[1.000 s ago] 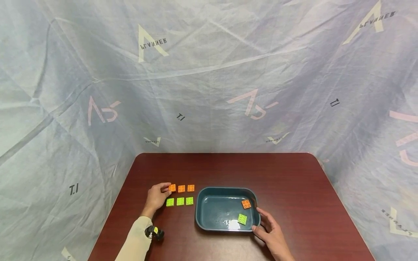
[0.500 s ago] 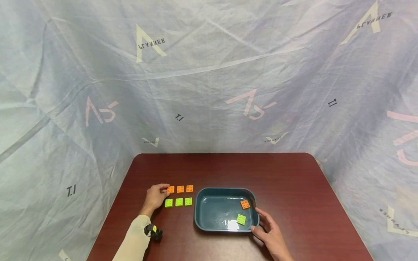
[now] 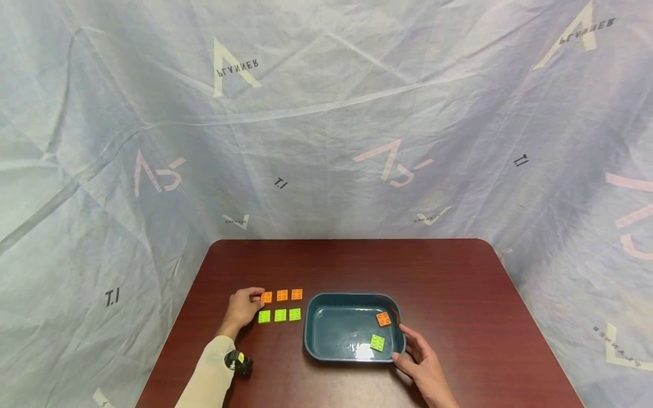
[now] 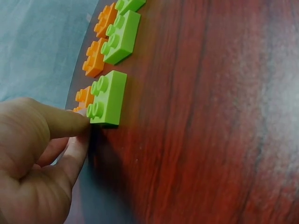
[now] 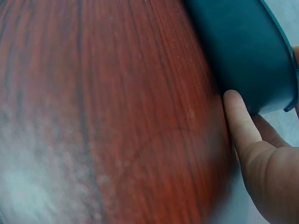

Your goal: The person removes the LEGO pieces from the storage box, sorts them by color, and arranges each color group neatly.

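Note:
My left hand (image 3: 245, 307) pinches the leftmost orange toy brick (image 3: 266, 297) between thumb and fingers, at the end of a row of orange bricks. In the left wrist view, that orange brick (image 4: 85, 97) is partly hidden behind a green brick (image 4: 109, 98), and the fingertips are right beside both. On the right, my right hand (image 3: 424, 365) grips the corner of a dark teal rectangular dish (image 3: 326, 357), thumb at its front and fingers along its right side. Inside the dish lie one orange brick (image 3: 384, 319) and one green brick (image 3: 377, 343), apart from each other.
Two more orange bricks, the middle one (image 3: 282, 295) and the right one (image 3: 297, 294), continue the back row. Three green bricks, among them the middle one (image 3: 280, 315), form a row in front. All stand on a reddish-brown table (image 3: 433, 272), with hanging cloth (image 3: 326, 170) behind.
The orange brick in my left hand has come down slightly toward the front, level with its row. My right hand and the dish stay in place.

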Demonstrator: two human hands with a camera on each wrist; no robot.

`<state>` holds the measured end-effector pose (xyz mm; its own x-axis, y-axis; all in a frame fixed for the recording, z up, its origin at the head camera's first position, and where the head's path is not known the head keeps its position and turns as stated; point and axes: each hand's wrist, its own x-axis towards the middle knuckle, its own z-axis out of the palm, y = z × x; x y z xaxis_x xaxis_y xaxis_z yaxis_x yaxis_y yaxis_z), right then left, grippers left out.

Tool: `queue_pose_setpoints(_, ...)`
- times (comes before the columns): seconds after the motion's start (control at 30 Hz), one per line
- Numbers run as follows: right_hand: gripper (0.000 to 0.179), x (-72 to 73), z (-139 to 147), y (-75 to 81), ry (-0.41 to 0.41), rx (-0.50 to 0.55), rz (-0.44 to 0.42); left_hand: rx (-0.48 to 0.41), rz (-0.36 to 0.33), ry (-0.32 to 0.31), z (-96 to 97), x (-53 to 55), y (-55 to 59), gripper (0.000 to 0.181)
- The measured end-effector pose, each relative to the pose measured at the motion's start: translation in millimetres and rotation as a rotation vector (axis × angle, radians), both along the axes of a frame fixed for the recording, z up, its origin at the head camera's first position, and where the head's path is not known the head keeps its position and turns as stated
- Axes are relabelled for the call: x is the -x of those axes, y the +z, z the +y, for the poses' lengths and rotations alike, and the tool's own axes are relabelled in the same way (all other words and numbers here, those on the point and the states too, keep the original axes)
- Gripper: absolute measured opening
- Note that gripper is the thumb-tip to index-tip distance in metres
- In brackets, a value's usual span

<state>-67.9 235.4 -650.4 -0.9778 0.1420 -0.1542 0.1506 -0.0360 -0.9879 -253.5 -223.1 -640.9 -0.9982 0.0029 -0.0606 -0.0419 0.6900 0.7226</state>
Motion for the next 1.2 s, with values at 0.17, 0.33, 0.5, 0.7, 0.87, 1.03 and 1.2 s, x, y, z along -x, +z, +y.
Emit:
queue_pose_setpoints(0.17,0.071,0.3,0.1,-1.3,-0.002,0.021,-0.005,0.003,-0.006,0.002,-0.8,-1.2,0.3,0.040)
queue_pose_setpoints(0.33,0.072,-0.6,0.2,-2.1,-0.002,0.027,-0.003,-0.002,-0.012,0.002,-2.9,-3.4,1.7,0.042)
queue_pose_setpoints(0.5,0.072,-0.6,-0.5,-0.2,-0.005,0.015,-0.005,-0.022,-0.006,0.020,-4.2,-7.7,5.8,0.044)
queue_pose_setpoints(0.7,0.072,-0.2,-0.2,1.8,0.004,0.028,-0.013,-0.040,0.060,0.030,2.8,-17.8,10.5,0.045)
queue_pose_setpoints(0.87,0.072,0.4,-0.3,2.3,0.008,0.026,-0.018,-0.087,0.096,0.035,20.4,-28.6,21.2,0.043)
queue_pose_setpoints(1.03,0.073,-0.6,-0.6,4.1,0.009,0.020,-0.011,-0.108,0.130,0.005,39.3,-32.3,34.1,0.038)
queue_pose_setpoints(1.2,0.072,-0.5,-0.2,4.1,0.013,0.024,-0.006,-0.155,0.151,-0.028,54.5,-32.9,44.3,0.033)
